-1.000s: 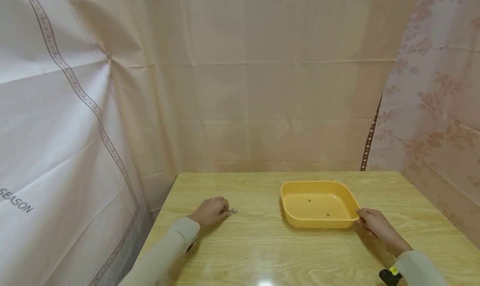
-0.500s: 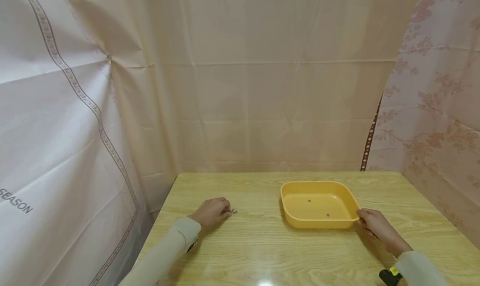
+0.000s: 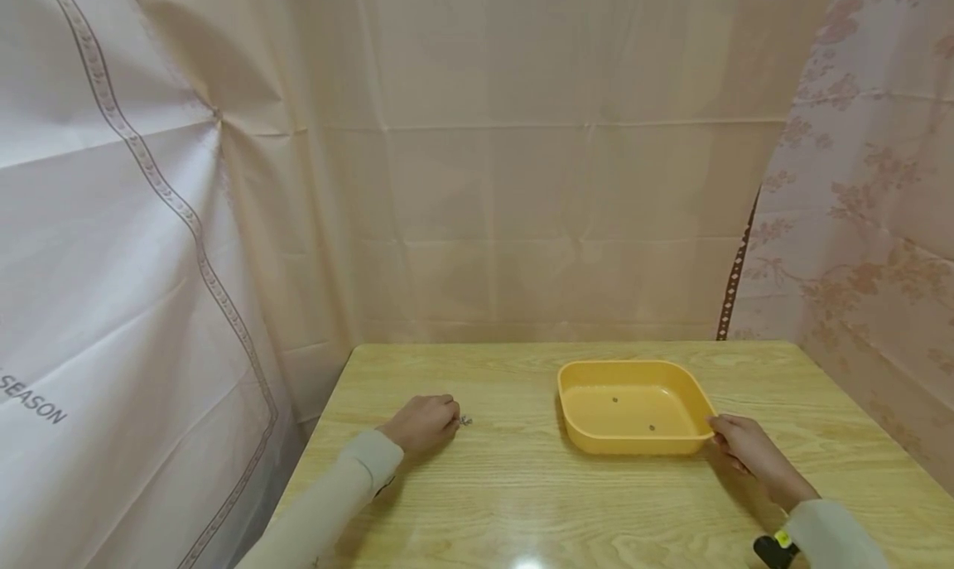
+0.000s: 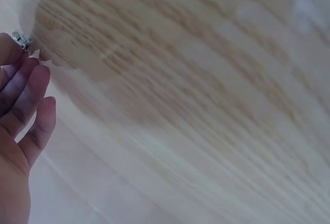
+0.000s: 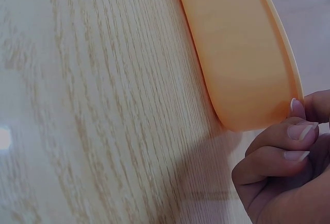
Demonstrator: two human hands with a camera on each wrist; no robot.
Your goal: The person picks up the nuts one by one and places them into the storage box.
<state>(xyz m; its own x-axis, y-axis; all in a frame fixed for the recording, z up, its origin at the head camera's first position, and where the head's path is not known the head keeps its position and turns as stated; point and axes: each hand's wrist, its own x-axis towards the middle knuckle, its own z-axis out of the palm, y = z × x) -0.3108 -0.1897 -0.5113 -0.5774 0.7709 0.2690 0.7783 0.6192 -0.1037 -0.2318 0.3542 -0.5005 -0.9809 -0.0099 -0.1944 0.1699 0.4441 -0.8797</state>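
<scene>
A tiny metal piece point(image 3: 464, 421) lies on the desk point(image 3: 522, 503) toward its left edge, right at the tips of the left hand point(image 3: 420, 422). It sits just beyond the fingers point(image 4: 31, 92), on the side facing the tray, touching or all but touching them; in the left wrist view it shows at the very fingertips point(image 4: 20, 39). It is too small to tell its long axis or which way it points. The left hand's fingers are curled over the desk with their tips drawn together at the piece; whether they already pinch it I cannot tell.

To the right, well apart from the piece, a shallow orange tray point(image 3: 632, 407) stands near the middle of the desk, its long side running left to right along the near edge. Two small dark specks lie on its floor. The right hand point(image 3: 749, 449) grips the tray's near right corner, fingers point(image 5: 268, 154) bent round the rim.

The left hand is by far the nearer to the piece. Pale curtains hang behind and to both sides.
</scene>
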